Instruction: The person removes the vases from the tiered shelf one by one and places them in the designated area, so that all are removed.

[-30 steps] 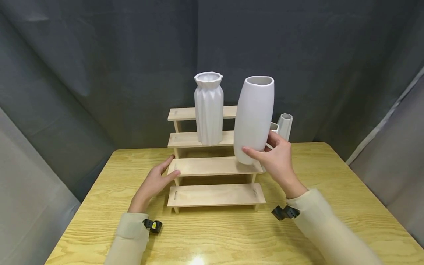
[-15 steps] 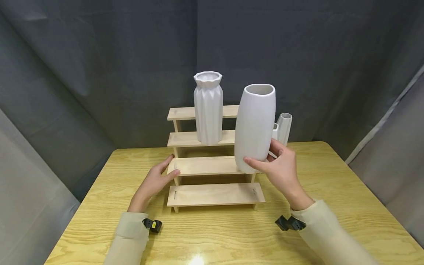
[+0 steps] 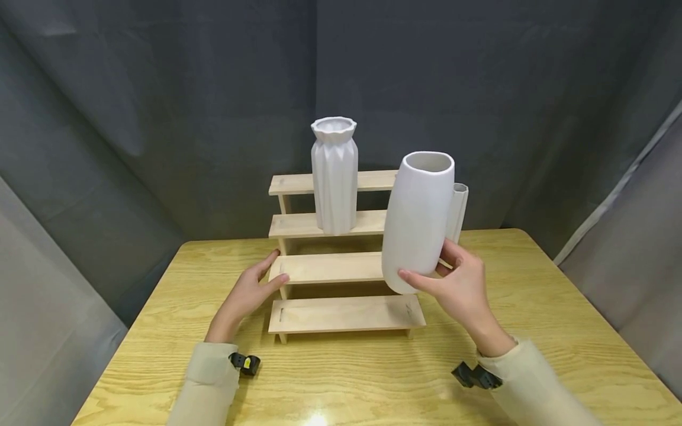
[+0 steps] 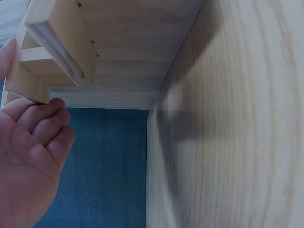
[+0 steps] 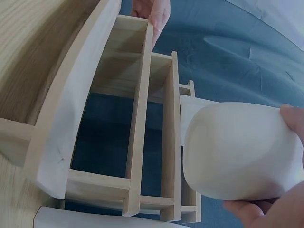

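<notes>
My right hand [image 3: 458,283] grips the lower part of a smooth white oval vase [image 3: 418,220], held off the stepped wooden rack [image 3: 341,267] near its right end and tilted slightly right. In the right wrist view the vase [image 5: 237,149] fills the right side, with my fingers [image 5: 292,118] round it. My left hand [image 3: 250,290] rests with straight fingers against the left end of the rack's second step; the left wrist view shows those fingers [image 4: 40,121] under the step's end [image 4: 57,42]. A ribbed white vase [image 3: 334,174] stands on the third step.
A slim faceted white vase [image 3: 458,210] stands behind the held vase at the rack's right, mostly hidden. The rack sits at the back middle of a yellow wooden table [image 3: 346,378]. Dark grey curtains hang behind and at both sides.
My right hand has lowered the smooth vase and moved it right and toward me, off the second step's right end. The left hand and ribbed vase have not moved.
</notes>
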Available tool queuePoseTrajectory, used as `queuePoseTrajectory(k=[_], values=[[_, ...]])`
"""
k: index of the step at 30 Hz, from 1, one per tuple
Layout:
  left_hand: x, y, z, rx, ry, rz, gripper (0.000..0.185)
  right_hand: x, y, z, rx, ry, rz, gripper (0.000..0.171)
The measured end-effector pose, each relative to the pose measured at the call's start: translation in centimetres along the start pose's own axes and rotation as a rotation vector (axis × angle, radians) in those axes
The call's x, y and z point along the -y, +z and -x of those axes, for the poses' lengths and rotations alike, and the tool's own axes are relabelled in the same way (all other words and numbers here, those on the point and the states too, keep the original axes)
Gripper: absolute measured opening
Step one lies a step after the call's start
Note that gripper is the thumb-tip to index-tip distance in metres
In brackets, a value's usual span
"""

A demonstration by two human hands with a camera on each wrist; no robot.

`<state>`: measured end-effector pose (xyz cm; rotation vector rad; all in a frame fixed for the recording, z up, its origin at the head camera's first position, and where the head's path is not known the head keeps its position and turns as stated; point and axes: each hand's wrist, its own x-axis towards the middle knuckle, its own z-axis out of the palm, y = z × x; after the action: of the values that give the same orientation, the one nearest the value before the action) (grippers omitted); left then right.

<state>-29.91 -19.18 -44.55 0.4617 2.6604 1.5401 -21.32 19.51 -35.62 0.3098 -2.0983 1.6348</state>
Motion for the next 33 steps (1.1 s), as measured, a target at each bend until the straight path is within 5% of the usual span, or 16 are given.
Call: queuePoseTrajectory(k=[33], values=[[0.0,0.1,0.1,0.007,0.008,-0.015,0.081,-1.1,-2.2,2.8,-0.046,0.032,0.129,0.072]])
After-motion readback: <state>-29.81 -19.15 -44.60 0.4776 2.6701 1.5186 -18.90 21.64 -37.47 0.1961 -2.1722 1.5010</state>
